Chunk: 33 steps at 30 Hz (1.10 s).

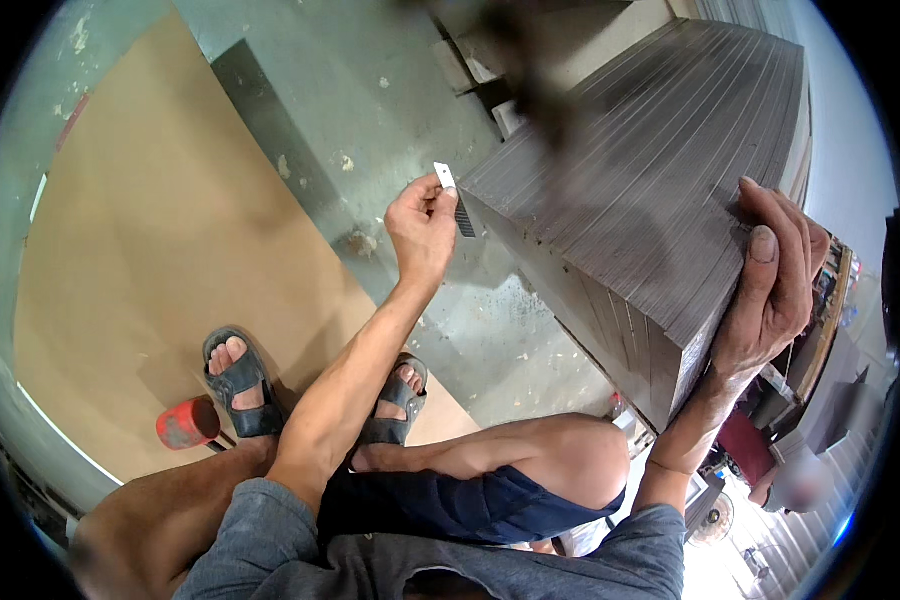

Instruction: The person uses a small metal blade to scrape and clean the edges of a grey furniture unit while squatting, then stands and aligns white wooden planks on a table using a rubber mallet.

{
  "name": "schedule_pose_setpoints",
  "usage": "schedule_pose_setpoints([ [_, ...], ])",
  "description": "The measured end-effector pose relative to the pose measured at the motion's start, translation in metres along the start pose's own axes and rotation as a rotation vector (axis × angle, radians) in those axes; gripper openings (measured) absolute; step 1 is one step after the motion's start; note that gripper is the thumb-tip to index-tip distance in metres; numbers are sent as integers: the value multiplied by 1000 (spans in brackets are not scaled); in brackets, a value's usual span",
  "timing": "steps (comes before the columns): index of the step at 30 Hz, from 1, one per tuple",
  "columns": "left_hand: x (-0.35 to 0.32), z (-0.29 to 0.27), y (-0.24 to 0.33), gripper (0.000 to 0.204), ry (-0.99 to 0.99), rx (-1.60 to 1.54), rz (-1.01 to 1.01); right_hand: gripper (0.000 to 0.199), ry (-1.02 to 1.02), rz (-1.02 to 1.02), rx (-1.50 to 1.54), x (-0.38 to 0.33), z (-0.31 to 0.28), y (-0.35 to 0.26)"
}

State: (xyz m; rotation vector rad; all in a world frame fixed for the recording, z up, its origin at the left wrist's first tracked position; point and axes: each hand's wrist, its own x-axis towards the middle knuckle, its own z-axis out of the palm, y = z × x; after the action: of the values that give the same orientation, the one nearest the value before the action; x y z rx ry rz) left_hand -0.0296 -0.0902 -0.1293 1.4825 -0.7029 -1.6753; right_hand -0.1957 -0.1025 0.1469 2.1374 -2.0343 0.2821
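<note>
My left hand [425,225] pinches a small flat comb-like tool [447,176], white at its upper end and dark with fine ridges lower down. It is held beside the far left corner of a thick stack of grey sheets [660,150], whose packed edges form long lines. Whether the tool touches the stack I cannot tell. Over on the right, my right hand [775,285] rests on the stack's near right edge, thumb and fingers apart and fingertips on the sheets.
A large brown board [170,190] covers the floor at left, under my sandalled feet. A red mallet [188,424] lies beside my left foot. A dark blurred shape [530,60] hangs close at the top. At lower right are a person [770,490] and a fan [712,522].
</note>
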Motion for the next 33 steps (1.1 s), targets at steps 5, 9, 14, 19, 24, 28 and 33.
schedule_pose_setpoints([
  [5, -27, 6, 19, 21, -28, -119, 28, 22, 42, 39, 48, 2, 6, -4],
  [9, -68, 11, 64, 20, -81, 57, 245, 21, 55, 47, 64, -2, 5, -1],
  [14, -137, 20, 152, 16, -239, -63, 725, 19, 65, 53, 95, 1, 7, -9],
  [19, -137, 4, 165, 22, -169, -10, 606, 18, 81, 50, 132, 0, 4, -2],
  [24, -114, 21, 160, 24, -216, -160, 387, 15, 129, 26, 153, 0, 5, 1],
  [28, -117, 34, 167, 20, -258, -165, 514, 14, 142, 5, 171, -1, 7, 4],
  [33, -113, 40, 164, 23, -259, -81, 591, 14, 132, -3, 140, -2, 6, 4],
])
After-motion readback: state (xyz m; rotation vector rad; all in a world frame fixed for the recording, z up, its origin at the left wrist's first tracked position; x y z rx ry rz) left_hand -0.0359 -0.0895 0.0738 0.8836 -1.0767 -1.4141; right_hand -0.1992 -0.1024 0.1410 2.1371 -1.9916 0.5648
